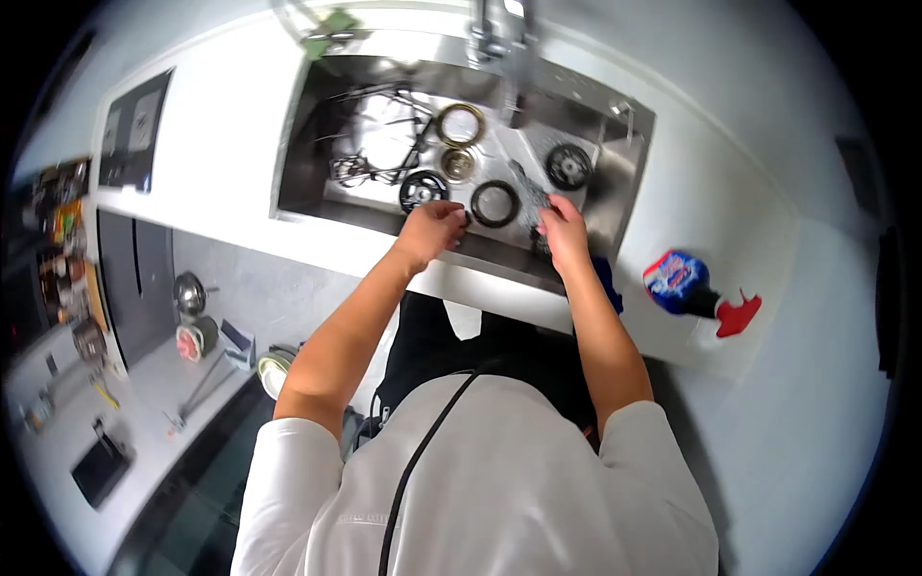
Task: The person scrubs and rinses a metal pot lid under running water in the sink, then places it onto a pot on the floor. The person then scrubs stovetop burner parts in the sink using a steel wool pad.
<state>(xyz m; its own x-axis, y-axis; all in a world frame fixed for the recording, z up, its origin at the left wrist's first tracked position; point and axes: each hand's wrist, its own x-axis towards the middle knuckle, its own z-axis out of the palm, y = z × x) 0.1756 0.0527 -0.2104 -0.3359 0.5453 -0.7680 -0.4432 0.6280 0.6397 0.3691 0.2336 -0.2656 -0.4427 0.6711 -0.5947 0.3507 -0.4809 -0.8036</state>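
Both hands are over a steel sink (317, 163) holding gas-stove parts. My left hand (432, 232) is closed at the near edge, its fingertips at a small dark piece I cannot make out. Beside it lies a black burner part (423, 190). My right hand (565, 230) is pinched around a blurred, grey, mottled scrubber-like thing (531, 184). Between the hands lies a dark ring (495, 204). Farther back are a brass-coloured ring (461, 125) and the drain (458, 165). Another black burner part (569, 166) sits at the right.
Black wire pan supports (413, 125) fill the sink's left side. A faucet (519, 77) hangs over the back. On the right counter lies a blue spray bottle (680, 281) with a red trigger. A green plant (331, 34) stands behind the sink.
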